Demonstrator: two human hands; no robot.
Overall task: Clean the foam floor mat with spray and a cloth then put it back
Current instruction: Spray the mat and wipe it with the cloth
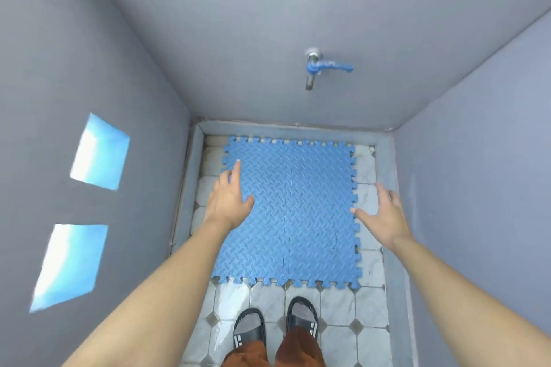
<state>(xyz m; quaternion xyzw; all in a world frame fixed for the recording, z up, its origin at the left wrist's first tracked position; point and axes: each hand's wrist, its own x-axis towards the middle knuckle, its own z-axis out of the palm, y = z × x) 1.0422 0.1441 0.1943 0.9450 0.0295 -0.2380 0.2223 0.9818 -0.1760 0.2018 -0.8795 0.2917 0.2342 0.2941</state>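
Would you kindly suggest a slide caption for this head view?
Both open hands, left hand and right hand, reach toward the blue foam mat lying flat on the tiled floor.

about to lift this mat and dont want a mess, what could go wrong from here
The blue foam mat is two interlocked pieces with a seam down the middle; lifted by the left hand and right hand at opposite sides, it may sag or split apart there. The tiled floor near the sandals looks possibly wet, so footing could slip. No spray or cloth is in view, so cleaning may stall.
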